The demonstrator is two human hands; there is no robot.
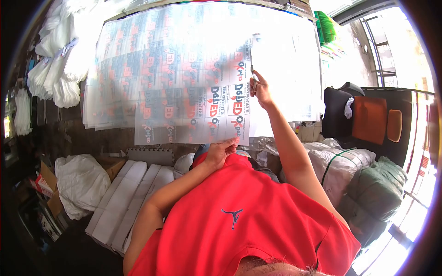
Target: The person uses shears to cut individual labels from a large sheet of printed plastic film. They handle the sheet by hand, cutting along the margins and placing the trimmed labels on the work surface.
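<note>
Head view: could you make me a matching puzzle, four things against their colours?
Things:
1 shirt
2 chair cushion
3 wrapped bundle
4 printed sheet

Colours:
A dark green
B red
C translucent with red and blue print
D orange

Pairs: 1-B, 2-D, 3-A, 4-C.

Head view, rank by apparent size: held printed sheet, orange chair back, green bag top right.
1. printed sheet, largest by far
2. orange chair back
3. green bag, smallest, though partly hidden
</note>
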